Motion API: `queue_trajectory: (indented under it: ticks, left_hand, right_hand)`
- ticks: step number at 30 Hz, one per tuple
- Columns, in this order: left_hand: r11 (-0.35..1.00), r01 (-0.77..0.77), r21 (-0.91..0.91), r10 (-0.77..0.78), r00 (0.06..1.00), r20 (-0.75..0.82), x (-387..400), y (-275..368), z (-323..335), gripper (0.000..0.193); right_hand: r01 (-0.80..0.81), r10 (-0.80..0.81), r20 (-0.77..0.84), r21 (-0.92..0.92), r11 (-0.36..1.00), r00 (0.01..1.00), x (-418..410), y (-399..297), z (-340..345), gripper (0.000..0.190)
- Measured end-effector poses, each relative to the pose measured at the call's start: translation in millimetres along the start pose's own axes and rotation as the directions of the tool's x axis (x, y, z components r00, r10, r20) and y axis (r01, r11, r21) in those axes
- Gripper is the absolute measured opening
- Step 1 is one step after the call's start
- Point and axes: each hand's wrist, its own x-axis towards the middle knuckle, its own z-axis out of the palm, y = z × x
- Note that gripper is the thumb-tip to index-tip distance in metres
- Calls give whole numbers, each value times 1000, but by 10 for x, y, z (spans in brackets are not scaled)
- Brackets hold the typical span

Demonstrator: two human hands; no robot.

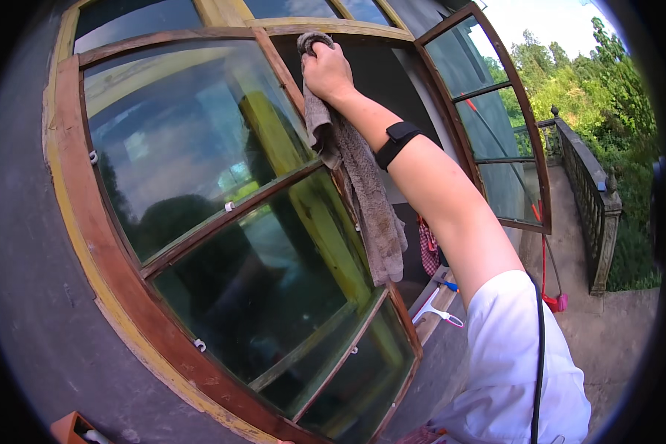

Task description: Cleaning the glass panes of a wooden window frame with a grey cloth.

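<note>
My right hand (pixel 327 72) is raised to the upper part of a wood-framed window sash (pixel 280 72), closed around the bunched top of a grey-brown cloth (pixel 369 216). The cloth hangs down along the sash's right stile and hides part of it. Behind the sash's wooden bars, the glass panes (pixel 172 139) reflect sky and trees. Of my left hand, only a small skin-coloured patch, perhaps a fingertip, shows at the bottom edge by the lower frame; its grip is hidden.
A second sash (pixel 499 127) stands swung outward at the right. On the sill (pixel 435 316) lie a white squeegee (pixel 435 311) and a blue-handled tool (pixel 449 286), near a red checked cloth (pixel 428 247). An orange-brown container (pixel 69 430) is at bottom left; a balustrade (pixel 583 161) runs beyond.
</note>
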Motion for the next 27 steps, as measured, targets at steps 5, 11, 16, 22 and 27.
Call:
queue_trajectory:
  ticks: [5,11,16,22,27]
  left_hand:
    - [1000,14,8,-14,1000,-12,128,-35,49,86]
    - [999,38,9,-38,999,-22,385,85,149,87]
    - [997,72,18,-72,997,-13,596,223,217,88]
    - [996,83,26,-82,996,-29,592,132,174,89]
    - [998,62,15,-62,998,-15,542,96,170,90]
  right_hand:
    - [66,-66,15,-18,998,998,884,204,452,38]
    - [109,-101,115,-66,992,988,1594,34,1089,46]
    - [49,-25,267,-85,995,963,1845,35,1465,64]
    - [-30,36,308,-24,999,951,1514,49,1492,64]
    - [-152,152,293,-22,988,944,1342,160,1321,63]
